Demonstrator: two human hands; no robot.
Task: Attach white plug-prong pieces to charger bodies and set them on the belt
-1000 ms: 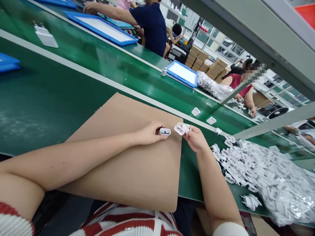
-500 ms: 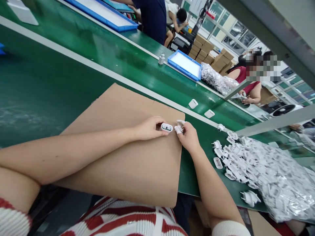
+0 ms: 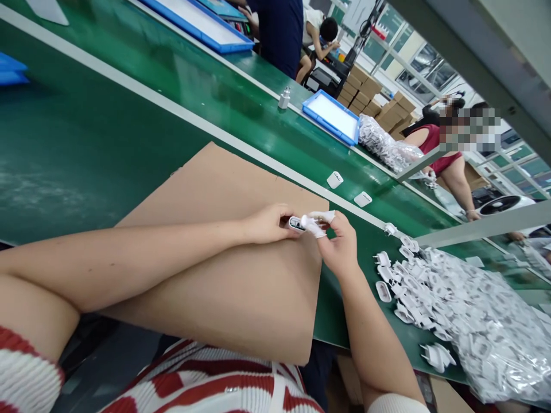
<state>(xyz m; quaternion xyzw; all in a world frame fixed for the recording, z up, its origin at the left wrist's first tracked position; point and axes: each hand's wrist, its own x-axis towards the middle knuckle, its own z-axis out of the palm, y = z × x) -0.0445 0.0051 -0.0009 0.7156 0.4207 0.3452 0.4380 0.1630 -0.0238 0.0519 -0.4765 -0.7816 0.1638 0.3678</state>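
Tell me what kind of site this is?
Likely an electronics assembly line: a long green conveyor belt, a heap of white plug parts beside the cardboard sheet, co-workers seated along the line, stacked cartons behind.

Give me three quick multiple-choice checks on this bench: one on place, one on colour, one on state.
1. Where do the two hands meet?
A. over the flat brown cardboard sheet
B. over the blue tray
C. over the plastic bag

2. What colour are the loose plug parts piled at the right?
A. black
B. white
C. red

3. How do the left hand and right hand stand?
A. both flat and bare of parts
B. one resting, one holding
C. each gripping a small white part, the two parts touching

Answers: 1 A, the cardboard lies under both hands. 2 B, every piece in the heap is white. 3 C, the fingers of both hands pinch pieces that meet between them.
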